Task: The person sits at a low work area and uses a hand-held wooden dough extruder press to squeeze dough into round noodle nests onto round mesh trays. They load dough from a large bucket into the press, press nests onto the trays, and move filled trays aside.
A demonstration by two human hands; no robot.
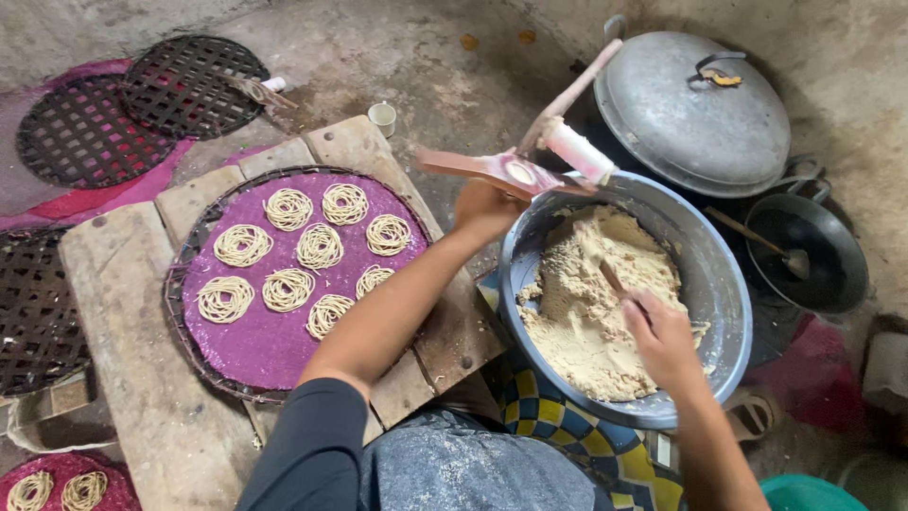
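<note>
We are looking down past our grey-blue dusty lap cloth (pixel 463 468) and dark sleeve (pixel 307 449). Our right hand (pixel 662 341) is closing around a thin stick (pixel 617 282) and pressing into the pale crumbly dough (pixel 586 312) filling the big round grey metal basin (pixel 719 284). Our left hand (pixel 484 210) is gripping a wooden noodle press with a pinkish base (pixel 515 170), holding it over the basin's near rim. Left of it, a round woven tray with a purple cloth (pixel 265 341) is resting on the rough wooden plank desk (pixel 142 378), carrying nine coiled noodle nests (pixel 288 289). A domed grey metal lid (pixel 695 114) and a black wok (pixel 813 255) are crowding the basin's far side. Dark lattice mats (pixel 142 104) are lying on the floor.
</note>
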